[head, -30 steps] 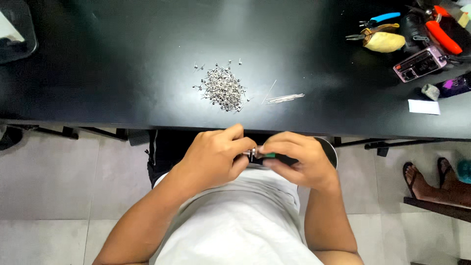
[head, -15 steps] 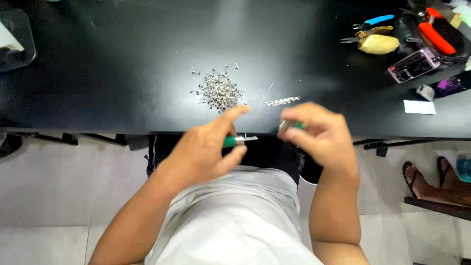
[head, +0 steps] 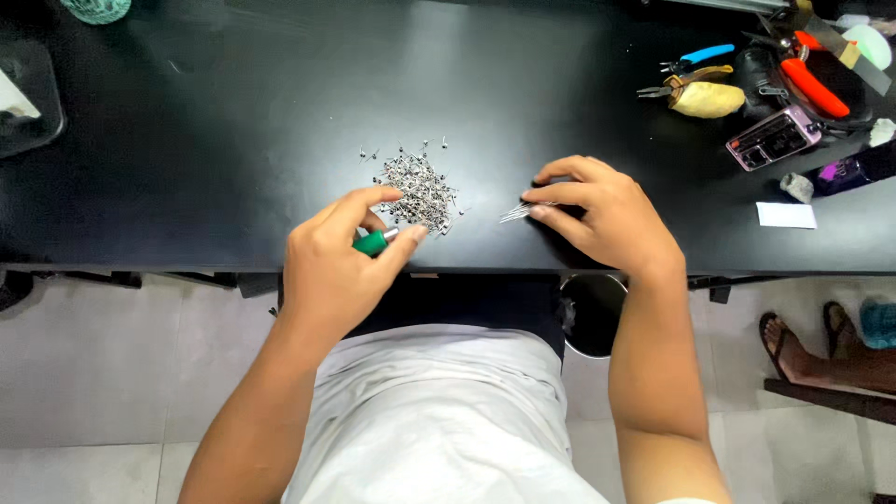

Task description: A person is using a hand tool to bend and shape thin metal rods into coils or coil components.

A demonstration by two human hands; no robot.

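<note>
My left hand (head: 341,257) grips a small tool with a green handle (head: 371,244) near the front edge of the black table (head: 233,140), right beside a heap of several tiny silver metal parts (head: 417,185). My right hand (head: 602,215) rests on the table to the right of the heap, its thumb and forefinger pinched on a small bundle of thin silver pins (head: 519,212) lying on the surface.
At the back right lie blue-handled pliers (head: 695,58), a yellow pouch (head: 707,98), red-handled cutters (head: 814,86), a small pink device (head: 774,137) and a white paper slip (head: 785,216). A clear container (head: 26,98) stands at far left. Another person's sandalled foot (head: 807,350) is on the floor, right.
My hands have come apart and moved up from my lap to the table. The left keeps the green tool; the right has reached to the silver pins.
</note>
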